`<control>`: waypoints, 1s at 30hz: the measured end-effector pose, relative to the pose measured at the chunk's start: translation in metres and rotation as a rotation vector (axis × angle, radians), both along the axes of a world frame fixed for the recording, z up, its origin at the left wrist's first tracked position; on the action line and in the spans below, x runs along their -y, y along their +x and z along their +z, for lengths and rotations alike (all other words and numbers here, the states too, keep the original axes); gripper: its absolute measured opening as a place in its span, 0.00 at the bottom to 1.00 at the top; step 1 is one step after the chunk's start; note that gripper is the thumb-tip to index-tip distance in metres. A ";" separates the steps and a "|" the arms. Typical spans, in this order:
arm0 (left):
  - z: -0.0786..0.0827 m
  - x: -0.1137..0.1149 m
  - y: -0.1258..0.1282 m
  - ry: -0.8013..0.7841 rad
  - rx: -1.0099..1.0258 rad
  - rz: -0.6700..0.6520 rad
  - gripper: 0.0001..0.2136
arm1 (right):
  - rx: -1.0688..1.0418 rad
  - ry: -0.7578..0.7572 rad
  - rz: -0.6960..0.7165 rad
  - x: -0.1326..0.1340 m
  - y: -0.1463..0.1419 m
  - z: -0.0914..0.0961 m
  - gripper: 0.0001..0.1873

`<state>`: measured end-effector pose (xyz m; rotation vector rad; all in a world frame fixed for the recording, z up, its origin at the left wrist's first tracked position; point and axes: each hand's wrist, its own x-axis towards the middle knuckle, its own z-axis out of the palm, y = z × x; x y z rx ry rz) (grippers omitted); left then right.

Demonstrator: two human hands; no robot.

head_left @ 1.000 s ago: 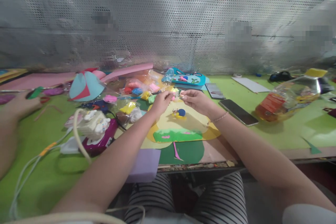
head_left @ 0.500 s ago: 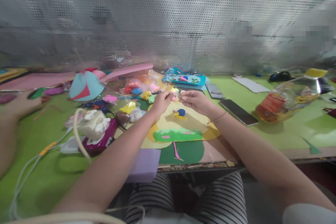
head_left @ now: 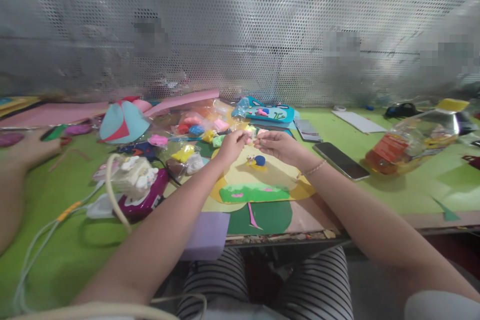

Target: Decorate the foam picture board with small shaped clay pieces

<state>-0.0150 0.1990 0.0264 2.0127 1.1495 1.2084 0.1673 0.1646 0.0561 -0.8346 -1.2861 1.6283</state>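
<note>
My left hand [head_left: 231, 145] and my right hand [head_left: 278, 144] meet above a yellow paper picture [head_left: 258, 180], fingers pinched together on a small pale pink piece of clay [head_left: 253, 135] between them. On the yellow picture lie a small blue and yellow clay figure [head_left: 257, 161] and a green strip of clay grass [head_left: 253, 193] with pink dots. Clear bags of coloured clay [head_left: 198, 127] lie just left of my left hand.
Another person's hand [head_left: 28, 149] rests on the green table at the far left. A phone [head_left: 340, 160], a clear bottle on its side [head_left: 412, 140], a purple block [head_left: 208, 235], a white plush toy [head_left: 132, 175] with cables and a teal craft piece [head_left: 267, 111] lie around. A perforated metal screen [head_left: 240, 35] closes the back.
My two hands have shifted very slightly while working the small piece. The other person's hand at the left has barely moved.
</note>
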 end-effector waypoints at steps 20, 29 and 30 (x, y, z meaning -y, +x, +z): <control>0.001 0.000 0.000 0.007 0.010 -0.013 0.11 | 0.091 -0.026 0.140 0.005 -0.004 -0.001 0.12; -0.001 -0.003 0.000 0.013 -0.001 -0.014 0.11 | 0.116 0.033 0.118 0.007 -0.005 0.000 0.14; -0.001 -0.003 0.000 0.013 -0.001 -0.016 0.11 | 0.117 0.025 0.122 0.007 -0.005 0.001 0.13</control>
